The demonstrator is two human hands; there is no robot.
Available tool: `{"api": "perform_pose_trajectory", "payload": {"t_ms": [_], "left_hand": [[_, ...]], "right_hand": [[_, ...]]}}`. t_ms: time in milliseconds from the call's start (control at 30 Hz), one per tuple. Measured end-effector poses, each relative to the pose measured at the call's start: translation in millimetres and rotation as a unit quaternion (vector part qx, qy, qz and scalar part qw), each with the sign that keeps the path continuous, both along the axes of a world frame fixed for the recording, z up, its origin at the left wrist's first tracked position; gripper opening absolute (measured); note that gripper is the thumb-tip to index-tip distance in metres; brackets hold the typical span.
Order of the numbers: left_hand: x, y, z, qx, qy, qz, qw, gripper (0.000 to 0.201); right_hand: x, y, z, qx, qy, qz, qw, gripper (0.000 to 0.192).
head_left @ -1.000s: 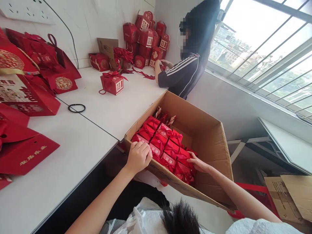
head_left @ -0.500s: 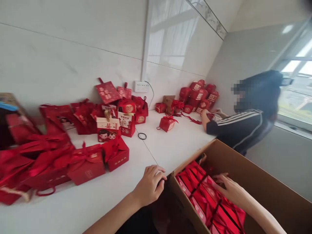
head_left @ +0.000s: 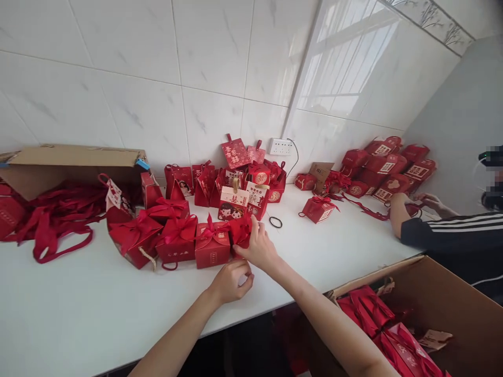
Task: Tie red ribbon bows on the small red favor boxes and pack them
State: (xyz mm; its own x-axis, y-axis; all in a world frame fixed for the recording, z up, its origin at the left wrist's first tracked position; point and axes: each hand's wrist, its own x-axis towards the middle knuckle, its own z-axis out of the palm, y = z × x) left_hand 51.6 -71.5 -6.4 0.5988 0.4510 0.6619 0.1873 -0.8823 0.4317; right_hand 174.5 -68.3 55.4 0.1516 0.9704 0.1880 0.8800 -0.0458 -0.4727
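From here I see glossy, grey-veined white wall tiles point(head_left: 137, 68) from 10 to 1 o'clock. White trunking point(head_left: 304, 68) slants down at 1 towards a white socket panel point(head_left: 280, 146). Between 1 and 2, a bright window reflection point(head_left: 341, 63) shows bars; a patterned tile border point(head_left: 430, 20) crosses at 2. A plain grey wall point(head_left: 451, 89) meets it towards 3. The white worktop point(head_left: 58, 309) stretches from 8 across to 4.

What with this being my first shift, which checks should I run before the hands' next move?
1. Right hand on the end box: ok, touching it.
2. Its grip secure: cannot tell, partly hidden.
3. Left hand holding no box: ok.
4. Neighbouring box upright: ok.
5. Black ring clear of both hands: ok, apart on the table.
6. Cardboard carton open: ok, red boxes visible inside.
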Motion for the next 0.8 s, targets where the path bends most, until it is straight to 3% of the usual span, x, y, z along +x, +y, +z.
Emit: {"api": "perform_pose_trajectory", "payload": {"t_ms": [133, 233, 333, 433, 500, 600, 700, 800], "left_hand": [[-9, 1, 4.7, 0.028, -0.087, -0.014, 0.996, 0.018], [-13, 2, 9.2, 0.014, -0.161, -0.003, 0.987, 0.02], [-7, 1, 17.3, -0.041, -0.193, 0.038, 0.98, 0.017], [7, -1, 29.8, -0.155, -0.132, 0.111, 0.973, 0.011], [16, -3, 38.8, -0.218, -0.066, 0.14, 0.964, 0.02], [22, -6, 50.3, -0.26, 0.023, 0.152, 0.953, 0.028], [22, -8, 57.8, -0.306, 0.095, 0.159, 0.934, 0.024], [18, -14, 63.5, -0.324, 0.078, 0.159, 0.929, 0.018]], "right_hand": [[38, -16, -6.5, 0.034, 0.036, 0.089, 0.995, 0.094], [75, -52, -1.1, -0.014, 0.073, 0.199, 0.977, 0.091], [99, -88, 5.1, -0.052, 0.102, 0.238, 0.964, 0.087], [112, -111, 6.1, -0.067, 0.186, 0.225, 0.954, 0.081], [116, -118, 5.6, -0.052, 0.257, 0.2, 0.944, 0.064], [115, -117, 6.5, -0.033, 0.248, 0.12, 0.961, 0.044], [107, -109, 7.2, -0.047, 0.196, 0.06, 0.978, 0.032], [98, -98, 4.2, -0.029, 0.279, 0.011, 0.96, 0.034]]}}
